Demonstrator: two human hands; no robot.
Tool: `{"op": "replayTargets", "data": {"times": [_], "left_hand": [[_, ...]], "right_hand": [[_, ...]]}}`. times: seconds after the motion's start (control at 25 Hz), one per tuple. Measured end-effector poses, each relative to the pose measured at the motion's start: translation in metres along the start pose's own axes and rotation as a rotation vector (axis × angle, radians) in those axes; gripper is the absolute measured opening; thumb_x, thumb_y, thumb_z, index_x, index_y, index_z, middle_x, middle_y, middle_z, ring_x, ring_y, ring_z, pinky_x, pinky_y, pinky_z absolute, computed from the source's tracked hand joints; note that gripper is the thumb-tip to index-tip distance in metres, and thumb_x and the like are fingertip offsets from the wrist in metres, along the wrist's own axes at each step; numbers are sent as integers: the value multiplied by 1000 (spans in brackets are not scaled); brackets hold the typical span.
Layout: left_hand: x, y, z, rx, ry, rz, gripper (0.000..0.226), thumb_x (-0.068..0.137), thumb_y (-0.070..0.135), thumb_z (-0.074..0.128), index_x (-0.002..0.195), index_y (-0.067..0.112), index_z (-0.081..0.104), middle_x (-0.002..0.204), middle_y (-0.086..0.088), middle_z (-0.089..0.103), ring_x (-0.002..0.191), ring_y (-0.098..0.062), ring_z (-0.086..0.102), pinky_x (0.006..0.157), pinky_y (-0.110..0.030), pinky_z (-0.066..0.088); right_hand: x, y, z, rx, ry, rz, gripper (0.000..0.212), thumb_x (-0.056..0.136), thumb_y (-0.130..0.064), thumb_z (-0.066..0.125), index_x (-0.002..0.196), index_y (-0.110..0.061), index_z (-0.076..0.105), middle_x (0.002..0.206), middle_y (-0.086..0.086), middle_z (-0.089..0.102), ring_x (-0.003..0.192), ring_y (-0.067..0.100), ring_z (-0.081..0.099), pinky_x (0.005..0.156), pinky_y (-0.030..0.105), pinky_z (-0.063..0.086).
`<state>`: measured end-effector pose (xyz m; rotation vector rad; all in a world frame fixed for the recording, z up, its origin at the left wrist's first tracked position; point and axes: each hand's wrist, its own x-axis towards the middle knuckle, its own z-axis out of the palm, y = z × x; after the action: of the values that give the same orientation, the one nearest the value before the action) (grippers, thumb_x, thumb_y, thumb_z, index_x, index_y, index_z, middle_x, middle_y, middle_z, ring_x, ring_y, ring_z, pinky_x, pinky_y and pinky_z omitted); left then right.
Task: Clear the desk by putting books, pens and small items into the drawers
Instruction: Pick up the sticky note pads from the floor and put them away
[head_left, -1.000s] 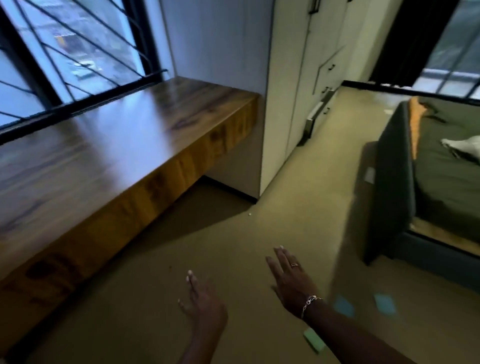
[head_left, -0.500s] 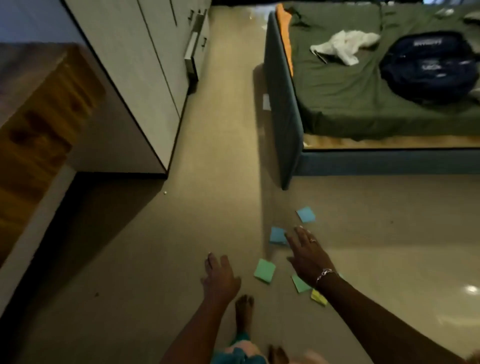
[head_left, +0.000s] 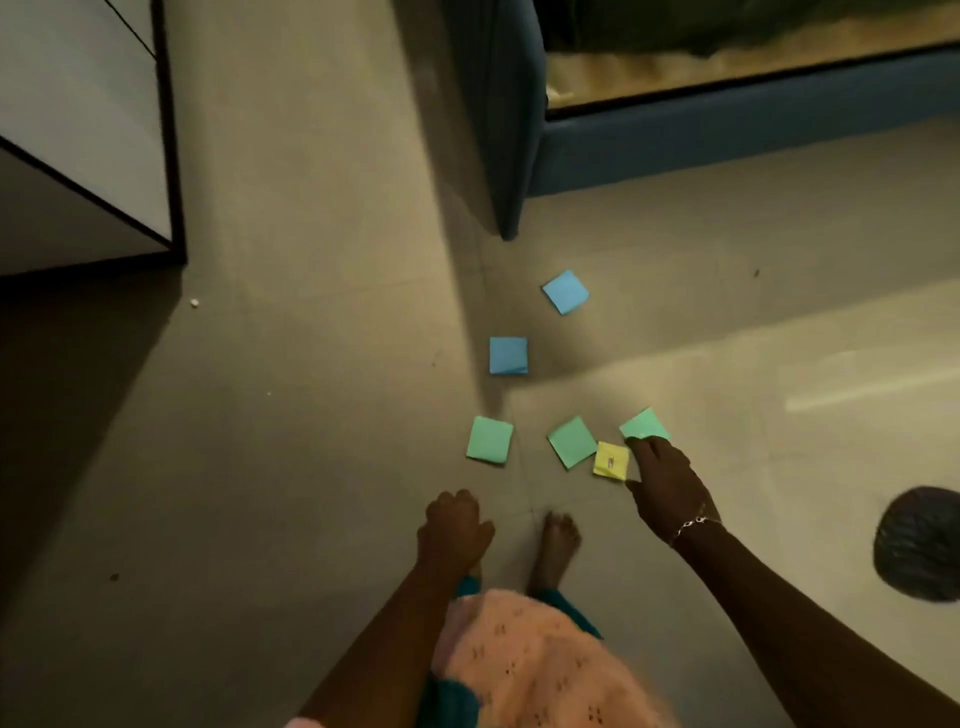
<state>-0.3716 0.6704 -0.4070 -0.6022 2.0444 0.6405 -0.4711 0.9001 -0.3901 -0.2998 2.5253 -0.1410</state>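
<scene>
Six sticky notes on the floor (head_left: 311, 467): two blue notes (head_left: 565, 291), three green notes (head_left: 489, 439), one yellow note (head_left: 611, 460), right hand (head_left: 665, 483) fingers spread over the rightmost green, left hand (head_left: 453, 527) loosely curled, empty.

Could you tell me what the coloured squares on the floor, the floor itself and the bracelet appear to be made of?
The small blue, green and yellow squares look like thin matte paper, probably sticky notes: flat, with slightly lifted edges. The beige floor seems to be polished tile or stone: it has faint joint lines and a glossy reflection. The thin silvery bracelet on the right wrist looks like metal chain, though it is too small to be sure.
</scene>
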Motion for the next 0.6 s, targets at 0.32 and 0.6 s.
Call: {"op": "replayTargets", "data": {"times": [0.32, 0.6], "left_hand": [[205, -1, 64, 343, 38, 145, 44, 93, 31, 49, 132, 13, 40, 132, -9, 45, 123, -24, 42, 95, -35, 40], [359, -20, 116, 759, 73, 362, 55, 91, 16, 50, 140, 11, 27, 142, -13, 33, 128, -30, 36, 97, -38, 38]], "right_hand": [[144, 84, 157, -171, -209, -63, 48, 87, -9, 53, 133, -6, 42, 130, 16, 49, 118, 34, 47, 94, 35, 40], [256, 117, 276, -252, -278, -4, 39, 89, -9, 49, 127, -6, 44, 126, 15, 48, 116, 32, 49, 89, 36, 44]]}}
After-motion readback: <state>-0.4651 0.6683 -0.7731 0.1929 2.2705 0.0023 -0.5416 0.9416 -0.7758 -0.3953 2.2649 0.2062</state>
